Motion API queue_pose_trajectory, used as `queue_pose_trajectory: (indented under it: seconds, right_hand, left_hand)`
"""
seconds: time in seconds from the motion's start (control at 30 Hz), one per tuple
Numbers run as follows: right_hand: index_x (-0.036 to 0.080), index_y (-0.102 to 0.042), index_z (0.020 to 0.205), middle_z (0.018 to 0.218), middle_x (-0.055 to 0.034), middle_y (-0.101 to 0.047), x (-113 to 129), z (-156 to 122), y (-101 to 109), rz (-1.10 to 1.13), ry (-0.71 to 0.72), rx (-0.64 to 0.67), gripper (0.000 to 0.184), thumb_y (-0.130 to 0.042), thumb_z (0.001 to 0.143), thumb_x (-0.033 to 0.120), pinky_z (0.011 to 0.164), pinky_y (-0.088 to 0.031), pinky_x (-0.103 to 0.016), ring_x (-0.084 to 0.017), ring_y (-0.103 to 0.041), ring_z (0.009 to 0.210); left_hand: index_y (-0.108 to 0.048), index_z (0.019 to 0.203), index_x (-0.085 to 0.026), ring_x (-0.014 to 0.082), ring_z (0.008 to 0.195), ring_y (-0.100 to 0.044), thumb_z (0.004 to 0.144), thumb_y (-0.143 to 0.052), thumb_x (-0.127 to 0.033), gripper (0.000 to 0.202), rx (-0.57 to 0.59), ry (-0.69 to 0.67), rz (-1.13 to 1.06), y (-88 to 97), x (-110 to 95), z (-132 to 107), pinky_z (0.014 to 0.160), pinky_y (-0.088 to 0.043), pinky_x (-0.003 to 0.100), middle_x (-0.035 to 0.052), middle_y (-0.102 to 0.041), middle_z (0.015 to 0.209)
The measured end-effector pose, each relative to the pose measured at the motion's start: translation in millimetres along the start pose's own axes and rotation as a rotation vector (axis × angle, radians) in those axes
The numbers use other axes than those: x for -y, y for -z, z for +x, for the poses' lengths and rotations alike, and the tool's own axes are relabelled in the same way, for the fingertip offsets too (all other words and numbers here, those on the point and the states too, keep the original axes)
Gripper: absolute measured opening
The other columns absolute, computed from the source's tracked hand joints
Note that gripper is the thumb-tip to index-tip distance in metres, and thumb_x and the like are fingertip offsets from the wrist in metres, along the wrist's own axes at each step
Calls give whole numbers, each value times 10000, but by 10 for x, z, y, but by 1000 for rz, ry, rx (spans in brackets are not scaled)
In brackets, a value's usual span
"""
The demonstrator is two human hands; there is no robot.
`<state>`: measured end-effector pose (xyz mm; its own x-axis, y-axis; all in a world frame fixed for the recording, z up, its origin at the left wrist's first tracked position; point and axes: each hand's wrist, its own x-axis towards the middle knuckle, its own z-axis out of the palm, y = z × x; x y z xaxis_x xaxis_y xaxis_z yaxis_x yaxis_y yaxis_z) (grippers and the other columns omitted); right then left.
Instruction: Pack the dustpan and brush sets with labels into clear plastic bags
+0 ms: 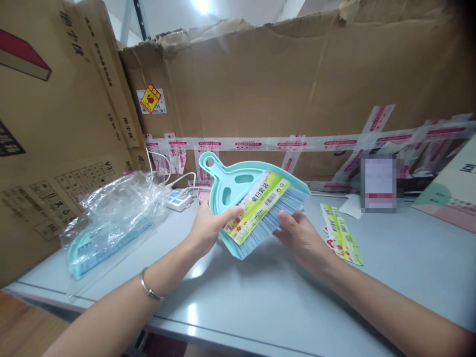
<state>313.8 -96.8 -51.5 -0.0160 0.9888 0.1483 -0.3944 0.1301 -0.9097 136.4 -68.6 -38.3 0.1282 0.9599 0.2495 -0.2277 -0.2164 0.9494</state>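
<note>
My left hand (208, 223) is closed on the left side of a mint-green dustpan (243, 171), thumb in front, holding it tilted above the table. Nested in the pan is a small hand brush with grey-blue bristles (266, 220). A yellow-green printed card label (260, 206) lies across the brush, and my left thumb presses on its lower end. At the lower right edge of the bristles, my right hand (299, 240) is closed with its thumb against them; its other fingers are partly hidden and slightly blurred.
Clear plastic packaging (122, 198) with another mint-green dustpan set (107, 248) lies at the left. Loose card labels (340, 235) rest right of my hands. A white power strip (178, 199) sits behind. Large cardboard boxes (260, 89) wall off the grey table (230, 307).
</note>
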Motion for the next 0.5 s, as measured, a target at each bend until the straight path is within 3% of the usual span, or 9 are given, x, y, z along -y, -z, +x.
queue_pose_trajectory:
  seconds: [0.1, 0.2, 0.27, 0.33, 0.4, 0.43, 0.5]
  right_hand:
    - [293, -529, 1178, 1079, -22, -654, -60, -46, -86, 69, -179, 39, 573, -767, 664, 382, 754, -544, -337, -209, -632, 939]
    - [300, -529, 1231, 1070, -21, -673, -77, -100, -131, 105, -203, -63, 644, -786, 641, 341, 734, -564, -340, -220, -649, 922]
    - [296, -542, 1229, 1055, -21, -682, -65, -110, -116, 128, -180, -101, 654, -796, 627, 329, 729, -573, -337, -226, -653, 922]
    - [291, -562, 1209, 1052, -19, -685, -41, -101, -71, 140, -149, -117, 643, -804, 614, 312, 731, -578, -334, -230, -654, 929]
    - [289, -574, 1194, 1067, -20, -682, -13, -83, -17, 139, -129, -113, 638, -810, 601, 281, 732, -581, -338, -236, -652, 937]
    - [288, -576, 1192, 1075, -22, -679, -1, -75, 8, 139, -122, -110, 641, -811, 596, 262, 731, -583, -340, -240, -652, 938]
    - [285, -573, 1196, 1082, -29, -677, 11, -64, 45, 146, -117, -107, 644, -807, 597, 246, 728, -585, -345, -248, -652, 942]
  left_hand:
    - [-558, 1079, -175, 243, 958, -638, 627, -781, -295, 518, 84, 42, 55, -43, 5, -42, 843, -507, 378, 91, -668, 1055]
    - [-524, 1128, -168, 237, 959, -629, 675, -740, -360, 538, 130, 43, 258, -10, -62, -10, 810, -502, 356, 113, -649, 1094]
    - [-509, 1161, -163, 233, 936, -626, 724, -683, -429, 540, 111, -60, 486, 102, -171, 61, 771, -492, 334, 121, -645, 1078]
    - [-526, 1169, -162, 243, 907, -621, 787, -587, -494, 510, -16, -223, 782, 301, -331, 147, 757, -474, 338, 118, -655, 997]
    - [-569, 1145, -166, 286, 927, -605, 843, -466, -537, 489, -299, -329, 1111, 572, -513, 214, 805, -445, 393, 128, -658, 921]
    - [-579, 1152, -178, 322, 972, -590, 857, -420, -551, 502, -440, -306, 1255, 722, -597, 234, 841, -423, 439, 144, -658, 936]
    - [-572, 1203, -207, 399, 1034, -559, 829, -394, -621, 586, -606, -94, 1438, 1010, -722, 243, 862, -384, 534, 181, -657, 994]
